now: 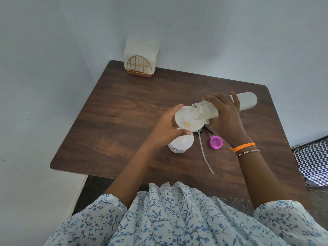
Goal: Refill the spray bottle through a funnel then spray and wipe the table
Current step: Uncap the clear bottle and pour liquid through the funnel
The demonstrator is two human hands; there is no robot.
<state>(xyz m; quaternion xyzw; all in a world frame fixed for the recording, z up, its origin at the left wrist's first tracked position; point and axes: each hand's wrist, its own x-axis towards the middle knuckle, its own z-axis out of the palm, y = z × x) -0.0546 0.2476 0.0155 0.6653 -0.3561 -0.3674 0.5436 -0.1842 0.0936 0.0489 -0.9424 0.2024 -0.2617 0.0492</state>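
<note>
Left hand (167, 126) grips the rim of the white plastic funnel (184, 121) seated in the white spray bottle (181, 144) at mid dark wooden table (124, 107); right hand (225, 112) clamps the tilted clear refill bottle (204, 110), mouth over funnel; pink cap (215, 142) lies right of the spray bottle.

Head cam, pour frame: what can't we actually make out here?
- Spray bottle neck: hidden by the funnel and left hand, so funnel seating is unconfirmed.
- Spray bottle's label: too small to read.
- Sprayer head: mostly covered by the funnel and right hand; only its dip tube shows.
- Refill bottle middle: wrapped by the right hand; fill level unclear.
- Stream into the funnel: too faint to confirm.
</note>
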